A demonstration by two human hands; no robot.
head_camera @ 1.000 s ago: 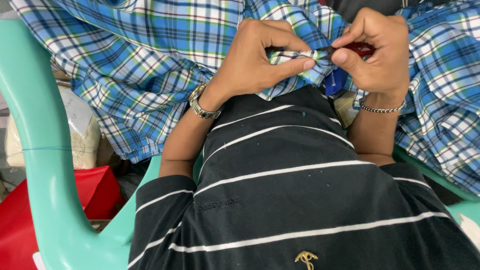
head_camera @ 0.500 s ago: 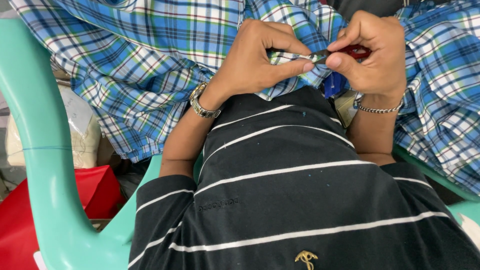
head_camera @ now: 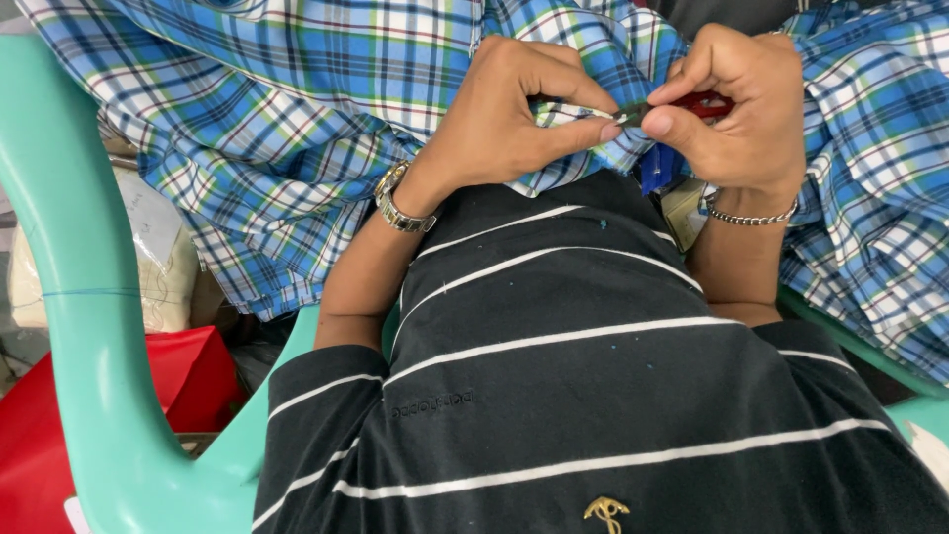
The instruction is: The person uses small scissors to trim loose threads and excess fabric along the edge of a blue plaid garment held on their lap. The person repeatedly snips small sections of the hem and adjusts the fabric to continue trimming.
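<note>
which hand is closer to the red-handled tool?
Right. The right hand holds the red-handled tool; the left hand pinches the plaid fabric beside its tip.

Left hand (head_camera: 504, 119) and right hand (head_camera: 736, 114) meet fingertip to fingertip, both pinched closed.

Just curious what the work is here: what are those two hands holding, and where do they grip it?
The left hand pinches a fold of the blue plaid fabric. The right hand holds a small red-handled tool by its handle; its kind cannot be told.

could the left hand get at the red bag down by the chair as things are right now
Probably not at once. The left hand is pinching the plaid fabric, and the green chair arm stands between it and the red bag.
</note>
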